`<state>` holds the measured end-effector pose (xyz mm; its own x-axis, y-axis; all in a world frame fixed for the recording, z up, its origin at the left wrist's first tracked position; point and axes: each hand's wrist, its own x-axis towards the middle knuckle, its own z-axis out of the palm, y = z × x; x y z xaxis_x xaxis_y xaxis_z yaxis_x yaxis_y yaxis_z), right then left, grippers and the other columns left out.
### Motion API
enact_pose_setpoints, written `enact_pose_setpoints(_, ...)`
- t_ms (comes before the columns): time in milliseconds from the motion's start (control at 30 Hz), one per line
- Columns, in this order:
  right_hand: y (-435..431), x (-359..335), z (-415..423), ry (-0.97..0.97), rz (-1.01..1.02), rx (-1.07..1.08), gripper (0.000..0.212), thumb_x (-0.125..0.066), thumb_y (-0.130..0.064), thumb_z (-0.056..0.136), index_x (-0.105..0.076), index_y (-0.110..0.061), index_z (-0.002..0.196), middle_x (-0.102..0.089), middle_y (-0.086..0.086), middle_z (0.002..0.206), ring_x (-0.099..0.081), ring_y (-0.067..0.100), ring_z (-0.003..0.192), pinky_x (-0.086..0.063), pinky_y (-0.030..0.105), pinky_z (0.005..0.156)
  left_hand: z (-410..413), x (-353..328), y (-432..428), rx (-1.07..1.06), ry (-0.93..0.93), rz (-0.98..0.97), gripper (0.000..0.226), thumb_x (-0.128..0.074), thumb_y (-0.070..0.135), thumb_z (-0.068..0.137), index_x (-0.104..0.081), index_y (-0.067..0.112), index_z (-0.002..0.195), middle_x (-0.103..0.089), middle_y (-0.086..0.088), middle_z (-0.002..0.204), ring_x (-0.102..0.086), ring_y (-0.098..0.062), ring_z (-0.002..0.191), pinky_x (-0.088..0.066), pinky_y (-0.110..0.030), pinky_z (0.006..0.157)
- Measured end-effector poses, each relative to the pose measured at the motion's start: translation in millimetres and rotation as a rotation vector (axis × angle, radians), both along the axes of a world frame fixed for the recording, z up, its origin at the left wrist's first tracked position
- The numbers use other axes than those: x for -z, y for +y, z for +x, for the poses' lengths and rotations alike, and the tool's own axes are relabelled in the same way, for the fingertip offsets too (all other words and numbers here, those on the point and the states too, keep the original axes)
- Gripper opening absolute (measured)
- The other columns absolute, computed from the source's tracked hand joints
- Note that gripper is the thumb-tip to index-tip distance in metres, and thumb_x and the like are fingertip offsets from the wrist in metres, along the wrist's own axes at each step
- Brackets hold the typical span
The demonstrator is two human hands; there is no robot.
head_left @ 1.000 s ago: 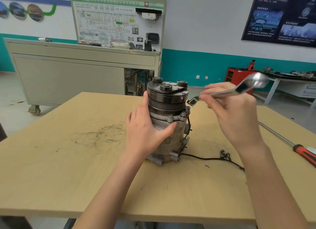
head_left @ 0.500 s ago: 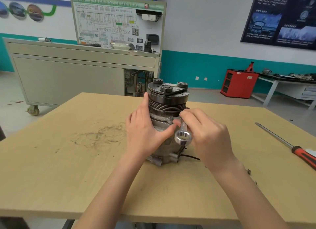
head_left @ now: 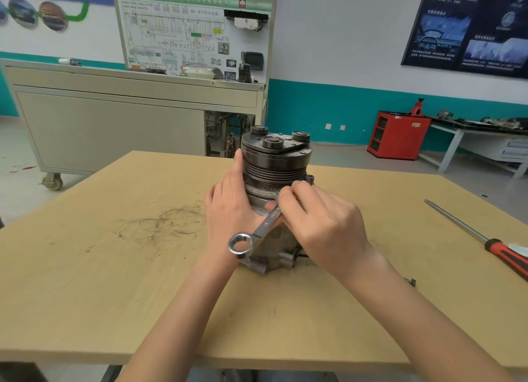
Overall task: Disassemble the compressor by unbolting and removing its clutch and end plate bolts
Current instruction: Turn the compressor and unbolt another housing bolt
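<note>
Where the compressor (head_left: 275,164) is: upright at mid-table (head_left: 114,281), clutch end up, base lugs down on the wood.
Clutch (head_left: 274,149): dark plate on top with three round bosses; grooved pulley right under it.
Left hand (head_left: 228,213): holds the compressor body from its left side; palm on the housing, thumb curled round the front, index finger pointing up along the pulley edge.
Right hand (head_left: 323,219): fingers curled, pinching the wrench shank near its upper end, knuckles tight against the front of the housing just under the pulley.
Combination wrench (head_left: 264,224): slants down and left from the right hand's fingers, crossing in front of the left thumb and wrist.
Ring end (head_left: 241,245): free, hanging low over the left wrist, on nothing.
Wrench's other end: hidden under the right fingers at the flange; can't tell if it sits on a bolt.
Bolts: one lug shows at the flange's right edge (head_left: 310,178); others covered by the hands.
Screwdriver (head_left: 485,241): red and black handle, long shaft, lying on the table's right side, well apart from the compressor.
Scuff marks (head_left: 160,224): dark scribbly smears on the wood left of the compressor.
Background: grey wheeled bench (head_left: 114,124) with a wiring-diagram board (head_left: 188,30); red cabinet (head_left: 400,136) by the teal wall.
</note>
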<state>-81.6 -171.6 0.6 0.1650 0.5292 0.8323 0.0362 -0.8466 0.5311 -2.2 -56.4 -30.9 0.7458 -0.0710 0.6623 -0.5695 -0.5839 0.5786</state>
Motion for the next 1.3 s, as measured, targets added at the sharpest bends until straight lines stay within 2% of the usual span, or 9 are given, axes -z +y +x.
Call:
enact_pose_setpoints(233,-9.0,6.5,0.9,0.017,0.093,-0.133,0.029,-0.059,-0.021,0.094,-0.07,0.001,0.078,-0.064,0.011,0.067,-0.061,0.024,0.054,-0.05,0.03,0.045,-1.2,2.6,1.5,0.033,-0.033,0.014,0.108,-0.038,0.07,0.063,-0.022,0.012,0.152,-0.056,-0.006,0.134,-0.051,-0.027,0.122,-0.028,-0.042,0.106)
enact_pose_setpoints(367,-33.0,10.6,-2.8,0.132,0.183,-0.292,0.028,-0.06,-0.02,0.091,-0.072,0.005,0.087,-0.072,0.018,0.088,-0.071,0.026,0.074,-0.059,0.032,0.064,-0.4,5.0,2.2,0.022,-0.054,0.05,0.112,-0.045,0.076,0.064,-0.019,0.012,0.153,-0.052,-0.004,0.139,-0.049,-0.024,0.125,-0.029,-0.04,0.105)
enact_pose_setpoints(467,-56.2,8.2,-2.0,0.515,0.729,-0.732,0.02,-0.053,-0.015,0.095,-0.069,-0.004,0.098,-0.071,0.01,0.1,-0.07,0.026,0.093,-0.057,0.035,0.082,1.6,5.3,2.9,0.023,-0.049,0.048,0.111,-0.047,0.075,0.065,-0.018,0.014,0.153,-0.051,-0.002,0.14,-0.048,-0.023,0.126,-0.028,-0.041,0.106)
enact_pose_setpoints(633,-75.2,11.7,14.4,0.984,1.529,-1.38,0.027,-0.047,-0.016,0.091,-0.074,-0.015,0.089,-0.071,0.011,0.106,-0.067,0.026,0.101,-0.054,0.031,0.082,0.9,4.9,2.6,0.024,-0.048,0.05,0.112,-0.046,0.075,0.065,-0.016,0.015,0.154,-0.05,0.0,0.141,-0.046,-0.021,0.128,-0.026,-0.039,0.108)
enact_pose_setpoints(700,-73.9,12.6,22.0,1.028,1.774,-1.5,0.03,-0.046,-0.015,0.088,-0.074,-0.012,0.083,-0.072,0.013,0.1,-0.07,0.023,0.094,-0.056,0.028,0.077,0.7,4.9,2.9,0.02,-0.046,0.054,0.112,-0.045,0.075,0.064,-0.015,0.015,0.154,-0.05,0.0,0.142,-0.046,-0.021,0.128,-0.026,-0.039,0.108)
enact_pose_setpoints(800,-72.0,6.1,29.4,0.843,1.931,-1.48,0.027,-0.046,-0.016,0.091,-0.068,-0.005,0.081,-0.073,0.015,0.088,-0.071,0.02,0.077,-0.057,0.024,0.066,-0.6,4.3,3.3,0.02,-0.041,0.061,0.113,-0.044,0.076,0.064,-0.015,0.015,0.154,-0.049,0.0,0.143,-0.045,-0.021,0.129,-0.027,-0.039,0.108)
enact_pose_setpoints(967,-62.7,-14.6,6.1,0.507,1.422,-0.945,0.023,-0.052,-0.029,0.094,-0.066,-0.012,0.086,-0.073,0.01,0.076,-0.072,0.023,0.068,-0.057,0.024,0.062,-0.2,3.7,2.7,0.003,-0.039,0.067,0.113,-0.043,0.077,0.063,-0.015,0.015,0.154,-0.049,-0.001,0.142,-0.046,-0.022,0.128,-0.028,-0.041,0.108)
enact_pose_setpoints(1167,-26.6,-10.4,-7.9,0.185,0.286,-0.322,0.02,-0.066,-0.017,0.085,-0.072,0.002,0.084,-0.072,0.013,0.083,-0.07,0.023,0.07,-0.057,0.029,0.06,0.4,5.7,1.6,-0.005,-0.041,0.051,0.114,-0.043,0.076,0.062,-0.017,0.014,0.154,-0.052,-0.004,0.139,-0.048,-0.024,0.126,-0.028,-0.039,0.105)
enact_pose_setpoints(1300,-15.1,0.6,-4.6,0.074,0.154,-0.235,0.025,-0.061,-0.016,0.089,-0.073,0.003,0.081,-0.072,0.016,0.082,-0.071,0.024,0.07,-0.057,0.03,0.053,-1.5,5.1,1.5,0.01,-0.034,0.034,0.114,-0.036,0.081,0.063,-0.017,0.015,0.154,-0.053,-0.003,0.138,-0.049,-0.023,0.125,-0.025,-0.038,0.106)
